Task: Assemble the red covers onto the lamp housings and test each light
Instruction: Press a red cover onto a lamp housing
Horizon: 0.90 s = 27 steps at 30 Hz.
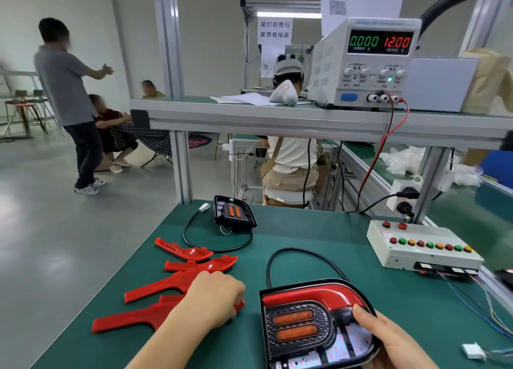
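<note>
Evidently a cover-fitting step is in hand. The left hand (213, 299) is curled knuckles-up over a red cover (239, 305), whose tip shows from under the fingers. It appears to be gripped, though the fingertips are hidden. The right hand (388, 338) holds the housing (299, 324) by its right rim, with the thumb laid on the face and the fingers underneath, just beside the left hand. Whether the housing rests on the table (319, 230) or is lifted cannot be told. One curved red piece (311, 295) is already seated along the housing's top edge, while the lower right of the face is bare and white.

Other covers (200, 265) lie loose to the left of the hands. A second housing (234, 214), with no red cover on it, is set at the far edge, and its white plug (204, 207) is unconnected. The button box (424, 246) is placed to the right. The supply (366, 63) on the shelf above reads zero current, so no lamp is judged to be under test.

Next, the gripped cover needs to be carried across, matched to the bare area and pressed until seated. Only then can the lamp be plugged in and tested.
</note>
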### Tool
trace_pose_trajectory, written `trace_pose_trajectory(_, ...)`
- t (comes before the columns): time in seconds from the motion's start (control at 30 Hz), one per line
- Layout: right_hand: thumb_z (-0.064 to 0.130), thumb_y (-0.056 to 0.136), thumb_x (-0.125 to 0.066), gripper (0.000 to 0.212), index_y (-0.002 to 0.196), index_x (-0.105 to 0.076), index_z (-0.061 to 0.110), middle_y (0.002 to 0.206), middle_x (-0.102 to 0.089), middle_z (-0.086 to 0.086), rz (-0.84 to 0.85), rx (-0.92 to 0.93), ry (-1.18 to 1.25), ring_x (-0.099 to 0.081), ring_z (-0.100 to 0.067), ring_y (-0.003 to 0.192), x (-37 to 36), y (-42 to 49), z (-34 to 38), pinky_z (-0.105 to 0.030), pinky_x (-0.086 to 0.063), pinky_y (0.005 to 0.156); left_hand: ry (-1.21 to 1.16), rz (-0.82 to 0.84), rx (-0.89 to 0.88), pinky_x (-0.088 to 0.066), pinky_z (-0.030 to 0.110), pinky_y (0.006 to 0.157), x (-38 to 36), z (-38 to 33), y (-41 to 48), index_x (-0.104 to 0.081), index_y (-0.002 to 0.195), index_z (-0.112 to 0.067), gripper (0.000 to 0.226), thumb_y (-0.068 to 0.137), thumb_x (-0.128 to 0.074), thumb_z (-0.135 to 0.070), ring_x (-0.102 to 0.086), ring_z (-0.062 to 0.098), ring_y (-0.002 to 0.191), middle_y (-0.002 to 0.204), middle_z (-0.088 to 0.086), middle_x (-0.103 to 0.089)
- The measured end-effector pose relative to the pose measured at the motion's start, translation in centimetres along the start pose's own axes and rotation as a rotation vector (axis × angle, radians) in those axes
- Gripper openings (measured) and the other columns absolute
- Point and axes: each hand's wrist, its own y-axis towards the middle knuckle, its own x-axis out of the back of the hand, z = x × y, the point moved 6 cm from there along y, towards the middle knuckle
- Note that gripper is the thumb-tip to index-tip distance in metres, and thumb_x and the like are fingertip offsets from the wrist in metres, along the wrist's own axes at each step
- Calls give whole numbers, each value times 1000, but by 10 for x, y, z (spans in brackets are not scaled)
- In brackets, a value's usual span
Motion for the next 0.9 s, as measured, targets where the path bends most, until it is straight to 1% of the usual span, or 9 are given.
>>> trace_pose_trajectory(0.13, 36, 68, -75, 51, 114, -72, 14, 116, -71, -6, -42, 22, -27, -63, -26, 115, 4, 0, 1, -49, -32, 113, -155, -44, -135, -39, 36, 92, 6, -25, 5, -63, 106, -17, 23, 87, -61, -29, -47, 24, 113, 114, 5, -61)
trace_pose_trajectory(0.23, 31, 69, -75, 49, 113, -71, 10, 113, -71, -13, -76, -1, 21, -66, -31, 110, 10, 1, 0, -50, -35, 111, -245, -77, -163, -38, 33, 95, 7, -27, 6, -62, 110, -19, 28, 87, -61, -34, -42, 20, 116, 116, 1, -56)
trace_pose_trajectory(0.37, 37, 66, -78, 55, 114, -71, 10, 114, -70, -17, -89, -44, 24, -65, -35, 110, 12, 1, 0, -52, -36, 110, 89, -65, -71, -33, 36, 99, 3, -16, 7, -50, 130, -18, 59, 81, -63, -50, -36, 23, 124, 131, 1, -46)
trace_pose_trajectory(0.43, 45, 63, -79, 59, 112, -72, 13, 113, -71, -14, -107, -44, -11, -65, -33, 111, 13, 0, 0, -51, -35, 110, 121, -29, -59, -33, 37, 100, -1, -16, 11, -47, 133, -18, 59, 83, -63, -46, -37, 24, 124, 133, 3, -46)
trace_pose_trajectory(0.53, 48, 61, -79, 63, 113, -72, 14, 113, -71, -13, -120, -59, -22, -64, -33, 112, 14, 0, -1, -52, -36, 110, 79, -35, -70, -35, 37, 97, 2, -16, 15, -52, 126, -16, 43, 88, -60, -36, -42, 25, 121, 130, 5, -52)
trace_pose_trajectory(0.63, 46, 57, -81, 65, 112, -72, 13, 112, -72, -14, -137, -81, -16, -64, -36, 110, 15, 0, -2, -53, -38, 108, -87, -58, -20, -38, 36, 92, 4, -11, 19, -52, 118, -14, 33, 90, -58, -31, -48, 26, 118, 125, 8, -57)
trace_pose_trajectory(0.73, 43, 57, -82, 64, 110, -72, 10, 109, -72, -17, -145, -99, -14, -66, -38, 105, 15, -1, -2, -53, -40, 106, -313, -123, 34, -42, 36, 87, 6, -7, 22, -44, 118, -17, 28, 93, -53, -27, -56, 26, 110, 119, 6, -61)
trace_pose_trajectory(0.8, 47, 56, -81, 66, 111, -72, 11, 110, -72, -16, -154, -95, -42, -65, -37, 109, 15, -2, -1, -54, -38, 108, -441, -188, 30, -43, 33, 88, 10, -7, 23, -42, 122, -21, 29, 95, -50, -28, -58, 23, 109, 119, 2, -62)
trace_pose_trajectory(0.9, 44, 58, -80, 66, 113, -70, 9, 109, -72, -18, -166, -104, -43, -66, -37, 106, 14, -3, -1, -53, -40, 106, -658, -295, 35, -41, 31, 97, 16, -8, 27, -36, 138, -24, 40, 99, -45, -27, -56, 19, 116, 132, 1, -56)
